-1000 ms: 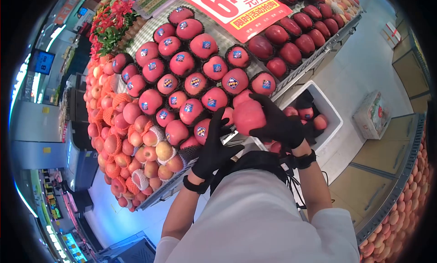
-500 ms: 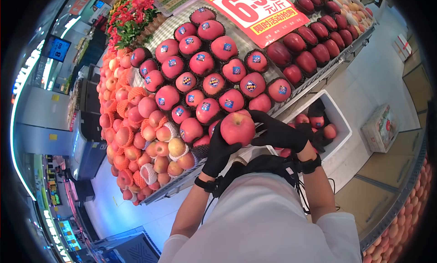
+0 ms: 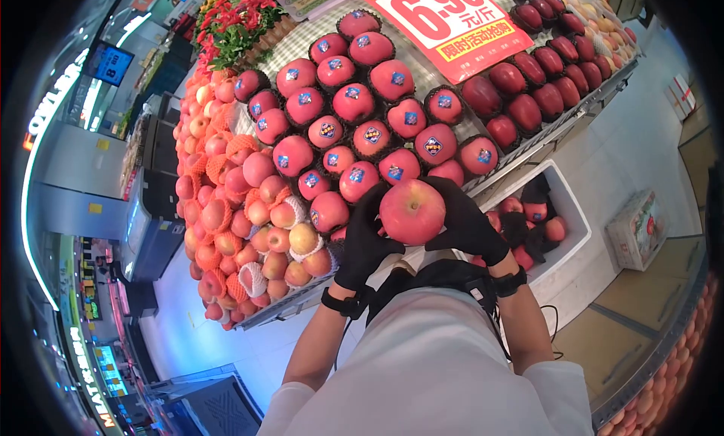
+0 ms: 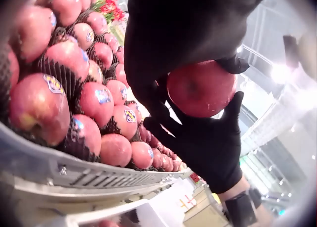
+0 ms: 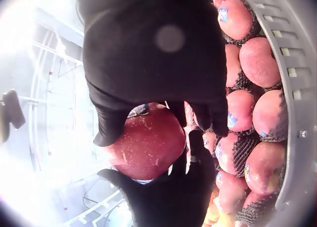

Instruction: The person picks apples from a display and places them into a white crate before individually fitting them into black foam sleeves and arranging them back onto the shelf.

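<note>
One large red apple (image 3: pixel 412 212) is held up between both black-gloved hands, stem end facing the head camera. On its left side, my left hand (image 3: pixel 367 244) curls its fingers and thumb about the fruit. The right hand (image 3: pixel 473 228) grips the opposite side, thumb toward me. In the right wrist view, part of a dark label shows on the apple (image 5: pixel 148 143) beneath the right hand (image 5: pixel 153 53). The left wrist view shows the apple (image 4: pixel 202 88) between the palms. Behind it, stickered apples (image 3: pixel 358 181) sit in dark netted sleeves on the display.
A white foam box (image 3: pixel 577 228) with several apples and dark sleeves stands right of the display. Peach-toned fruit (image 3: pixel 226 210), some in foam nets, is heaped at left. Darker red apples (image 3: pixel 524 112) lie beyond a red price sign (image 3: pixel 445 29). A metal rail (image 3: pixel 562 123) edges the stand.
The apple, first in the right hand alone, has moved between both hands and turned stem end up. My left hand has come in against it. The head view has shifted slightly.
</note>
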A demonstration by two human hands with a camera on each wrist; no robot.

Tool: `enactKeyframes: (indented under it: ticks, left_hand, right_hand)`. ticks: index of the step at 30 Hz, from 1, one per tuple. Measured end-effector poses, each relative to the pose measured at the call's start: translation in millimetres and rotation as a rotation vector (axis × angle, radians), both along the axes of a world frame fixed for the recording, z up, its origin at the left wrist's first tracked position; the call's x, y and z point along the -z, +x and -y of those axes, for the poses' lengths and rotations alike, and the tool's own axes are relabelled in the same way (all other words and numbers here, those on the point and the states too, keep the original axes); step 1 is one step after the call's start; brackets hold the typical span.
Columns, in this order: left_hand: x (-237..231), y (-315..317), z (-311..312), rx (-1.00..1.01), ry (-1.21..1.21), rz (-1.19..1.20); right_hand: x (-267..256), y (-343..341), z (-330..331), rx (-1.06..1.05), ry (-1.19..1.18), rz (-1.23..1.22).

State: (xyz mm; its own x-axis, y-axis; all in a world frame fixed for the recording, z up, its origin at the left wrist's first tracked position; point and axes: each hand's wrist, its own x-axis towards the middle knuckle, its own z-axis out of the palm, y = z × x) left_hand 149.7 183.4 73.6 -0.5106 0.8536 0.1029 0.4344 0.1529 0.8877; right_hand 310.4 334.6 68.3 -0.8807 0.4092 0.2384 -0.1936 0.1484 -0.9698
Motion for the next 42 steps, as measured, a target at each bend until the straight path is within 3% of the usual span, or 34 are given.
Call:
enactKeyframes:
  ticks: [1, 4, 9, 14, 16, 17, 19, 22, 24, 27, 30, 33, 35, 37, 40, 42]
  left_hand:
    - [0.6, -1.9, 0.4, -0.006, 0.011, 0.016]
    - [3.5, -4.0, 2.4, -0.027, 0.042, 0.073]
    - [10.6, 0.1, -1.9, -0.069, 0.102, 0.242]
    - [15.2, 1.2, -4.8, -0.079, 0.12, 0.75]
    - [24.7, -10.0, 4.2, 0.051, 0.0, 0.037]
    - [23.3, -13.5, 5.9, 0.117, -0.059, -0.319]
    - [17.5, -12.7, 11.0, 0.116, -0.031, -0.146]
    - [12.9, -9.8, 14.6, 0.068, 0.014, 0.162]
    - [18.3, -16.4, 18.0, 0.019, 0.032, 0.311]
    - [-1.4, -21.9, 13.1, 0.026, -0.023, 0.115]
    - [2.5, -24.0, 16.5, 0.043, 0.068, 0.252]
    - [6.4, -21.1, 14.8, -0.12, 0.05, 0.392]
    - [9.7, -21.4, 12.5, -0.099, 0.036, 0.097]
    - [6.7, -16.7, 10.1, -0.065, 0.053, 0.008]
    - [-19.9, 7.1, -5.2, -0.005, 0.123, 0.126]
    - [-14.8, 15.6, -8.6, -0.041, 0.104, 0.072]
  right_hand:
    - [-2.9, 0.4, -1.6, 0.022, 0.097, -0.01]
    - [-9.7, -0.9, 1.0, 0.064, 0.09, -0.07]
    - [10.9, -17.5, 11.9, 0.277, 0.029, 0.03]
    - [17.3, -33.2, 26.9, 0.382, 0.092, 0.066]
    - [6.8, -25.1, 23.6, 0.306, 0.105, 0.053]
    - [7.3, -22.6, 18.7, 0.233, -0.048, 0.06]
    - [8.7, -17.6, 9.0, 0.081, -0.354, 0.077]
    - [4.1, -14.9, 7.2, -0.05, -0.354, 0.16]
    - [5.3, -14.5, 7.2, -0.11, -0.294, 0.07]
    - [16.1, -9.1, 5.3, -0.082, -0.142, 0.003]
    - [18.4, -8.2, 4.7, -0.048, -0.119, -0.021]
    - [13.1, -10.9, 11.4, 0.0, -0.29, -0.069]
    - [12.3, -16.9, 18.1, 0.073, -0.321, -0.086]
    - [22.5, -25.4, 25.2, 0.17, -0.234, -0.079]
    - [33.2, -36.1, 35.4, 0.285, -0.218, -0.12]
    - [16.2, -35.0, 37.2, 0.316, -0.091, -0.098]
